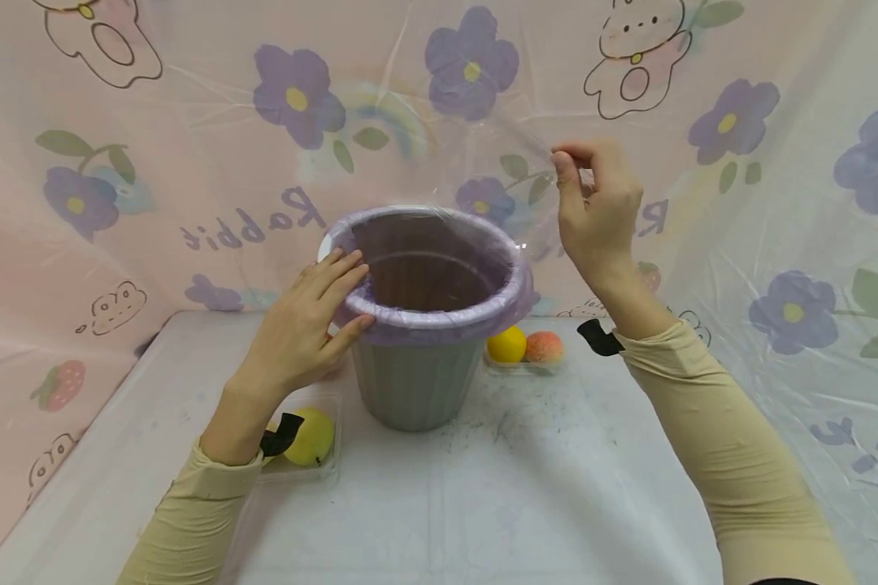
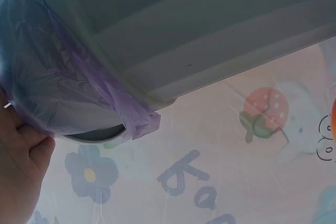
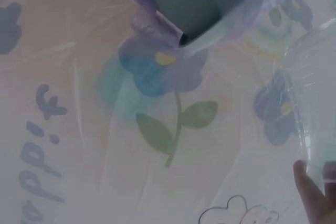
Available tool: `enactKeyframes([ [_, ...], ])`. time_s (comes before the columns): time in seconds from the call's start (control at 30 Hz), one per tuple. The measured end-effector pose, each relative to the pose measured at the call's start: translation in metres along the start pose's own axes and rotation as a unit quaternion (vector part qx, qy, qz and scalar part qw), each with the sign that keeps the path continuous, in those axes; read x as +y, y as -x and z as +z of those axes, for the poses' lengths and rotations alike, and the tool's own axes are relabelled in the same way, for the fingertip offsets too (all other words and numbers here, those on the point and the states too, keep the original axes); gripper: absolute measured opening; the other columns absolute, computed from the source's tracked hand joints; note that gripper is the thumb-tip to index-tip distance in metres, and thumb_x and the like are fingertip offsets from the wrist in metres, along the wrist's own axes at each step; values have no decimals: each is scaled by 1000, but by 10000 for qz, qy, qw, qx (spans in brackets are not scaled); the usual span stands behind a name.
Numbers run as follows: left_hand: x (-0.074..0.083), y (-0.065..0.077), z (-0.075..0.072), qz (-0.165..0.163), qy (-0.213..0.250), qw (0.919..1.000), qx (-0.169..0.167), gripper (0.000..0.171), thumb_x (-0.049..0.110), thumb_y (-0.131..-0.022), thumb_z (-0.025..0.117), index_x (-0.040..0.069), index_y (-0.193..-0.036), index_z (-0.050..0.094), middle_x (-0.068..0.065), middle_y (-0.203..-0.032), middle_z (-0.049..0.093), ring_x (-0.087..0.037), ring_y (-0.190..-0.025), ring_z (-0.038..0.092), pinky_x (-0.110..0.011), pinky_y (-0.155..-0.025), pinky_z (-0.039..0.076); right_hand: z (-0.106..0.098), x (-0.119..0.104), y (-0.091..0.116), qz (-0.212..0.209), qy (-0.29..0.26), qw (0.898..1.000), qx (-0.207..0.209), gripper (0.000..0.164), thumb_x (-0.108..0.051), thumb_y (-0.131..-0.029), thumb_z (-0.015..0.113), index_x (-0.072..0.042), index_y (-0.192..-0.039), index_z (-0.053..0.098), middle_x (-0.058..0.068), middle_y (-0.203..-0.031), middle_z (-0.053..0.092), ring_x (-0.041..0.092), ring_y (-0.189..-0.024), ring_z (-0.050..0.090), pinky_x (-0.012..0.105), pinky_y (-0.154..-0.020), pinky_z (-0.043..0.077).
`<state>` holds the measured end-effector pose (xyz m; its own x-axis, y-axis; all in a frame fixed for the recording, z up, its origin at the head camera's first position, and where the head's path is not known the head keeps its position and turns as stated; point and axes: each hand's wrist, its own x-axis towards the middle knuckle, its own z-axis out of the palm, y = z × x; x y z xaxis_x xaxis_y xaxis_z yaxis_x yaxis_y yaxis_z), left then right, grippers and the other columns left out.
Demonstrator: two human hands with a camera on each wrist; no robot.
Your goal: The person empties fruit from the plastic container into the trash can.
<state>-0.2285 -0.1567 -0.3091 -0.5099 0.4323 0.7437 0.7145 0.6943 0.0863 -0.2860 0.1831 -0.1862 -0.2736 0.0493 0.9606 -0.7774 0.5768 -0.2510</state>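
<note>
Printed sheeting (image 1: 212, 162) backs our worktop (image 1: 593, 504). Our left grip (image 1: 300, 317) lies loosely spread on the bin (image 1: 419, 386) beneath it, probably for steadiness; our right grip (image 1: 600, 211), raised beyond the bin's other side, pinches clear film (image 3: 321, 90), apparently to keep it aloft.

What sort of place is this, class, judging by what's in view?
Probably a staged indoor tabletop setup: a plastic sheet printed with flowers and rabbits forms the backdrop to a white table, where a bin stands near some fruit.
</note>
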Motion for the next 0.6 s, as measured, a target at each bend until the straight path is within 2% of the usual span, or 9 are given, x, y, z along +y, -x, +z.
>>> enactKeyframes([
  [0.1, 0, -1, -1, 4, 18, 10000, 13, 77, 64, -108, 32, 3, -151, 52, -14, -159, 48, -37, -150, 39, -56, -125, 27, -10, 6, 2, 384, -130, 9990, 189, 19, -10, -100, 70, 9, -102, 73, 17, -98, 70, 6, -89, 64, 12, -74, 56],
  [0.17, 0, -1, 0, 22, 21, 10000, 30, 77, 64, -108, 32, 3, -150, 52, -15, -159, 48, -37, -150, 40, -56, -124, 28, -19, 10, 5, 541, -192, 9979, 306, 17, -7, -100, 70, 10, -101, 72, 15, -98, 71, 6, -88, 65, 14, -73, 58],
  [0.27, -1, -1, 0, 33, 40, 10000, 45, 77, 63, -108, 33, 3, -150, 53, -15, -158, 48, -37, -149, 40, -56, -125, 27, -33, 19, 12, 786, -158, 9959, 417, 16, -6, -101, 68, 9, -100, 72, 3, -94, 70, 7, -86, 67, 15, -71, 59],
  [0.37, -1, -1, 0, 46, 61, 10000, 63, 77, 63, -108, 32, 2, -149, 53, -16, -158, 49, -37, -149, 40, -54, -125, 26, -48, 30, 22, 1086, -264, 9925, 486, 12, -7, -102, 67, 3, -100, 72, -8, -92, 67, 9, -85, 68, 16, -71, 59],
  [0.47, -1, 0, 0, 62, 87, 9999, 96, 76, 63, -108, 33, 2, -149, 53, -16, -157, 49, -38, -149, 40, -54, -125, 26, -64, 40, 34, 1500, -704, 9848, 531, 9, -8, -102, 66, -1, -101, 72, -4, -92, 68, 13, -85, 69, 18, -71, 60],
  [0.6, -1, 0, 2, 102, 73, 9998, 132, 76, 62, -108, 34, 1, -149, 53, -16, -157, 49, -38, -149, 41, -55, -125, 27, -87, 55, 55, 2193, -1238, 9658, 622, 10, -9, -101, 67, -1, -101, 71, 5, -93, 69, 17, -86, 68, 21, -70, 62],
])
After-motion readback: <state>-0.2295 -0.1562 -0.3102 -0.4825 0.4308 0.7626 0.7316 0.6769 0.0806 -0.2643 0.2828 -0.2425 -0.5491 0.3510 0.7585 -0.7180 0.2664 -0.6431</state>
